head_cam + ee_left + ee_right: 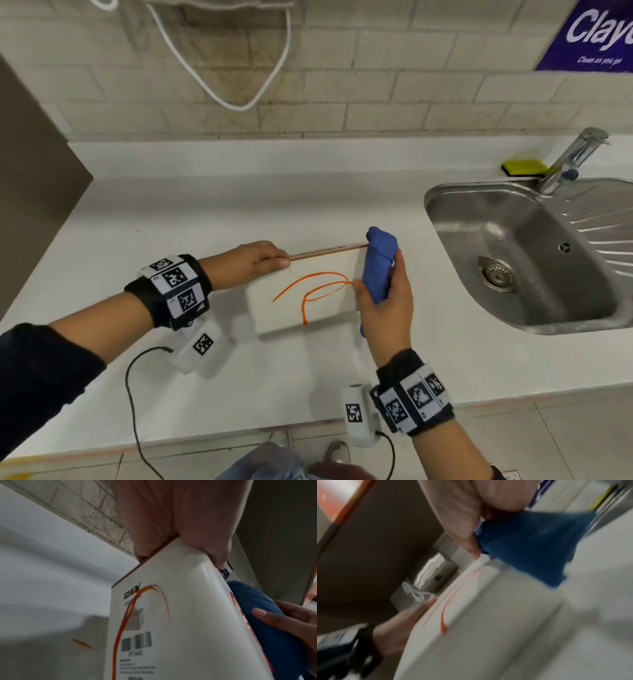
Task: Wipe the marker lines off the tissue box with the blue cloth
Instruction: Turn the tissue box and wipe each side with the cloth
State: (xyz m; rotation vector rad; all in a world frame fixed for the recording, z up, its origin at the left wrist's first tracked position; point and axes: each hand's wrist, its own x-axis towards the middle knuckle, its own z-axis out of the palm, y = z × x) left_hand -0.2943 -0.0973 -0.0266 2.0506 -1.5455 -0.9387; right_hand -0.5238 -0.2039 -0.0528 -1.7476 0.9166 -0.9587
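Note:
A white tissue box (301, 305) lies on the white counter with looping orange marker lines (315, 291) on its upper face. My left hand (263, 260) grips the box's far left corner, thumb on top; the left wrist view shows the box (188, 615) close up with a barcode label and orange lines (130, 608). My right hand (383, 298) holds the bunched blue cloth (380, 263) against the box's right end. In the blurred right wrist view the blue cloth (530, 545) hangs from my fingers over the box (488, 615).
A steel sink (513, 260) with a tap (572, 161) sits to the right, a yellow sponge (524, 168) behind it. A brick wall backs the counter (205, 212). A white cord (233, 78) hangs on the wall. A dark panel (30, 192) stands at left.

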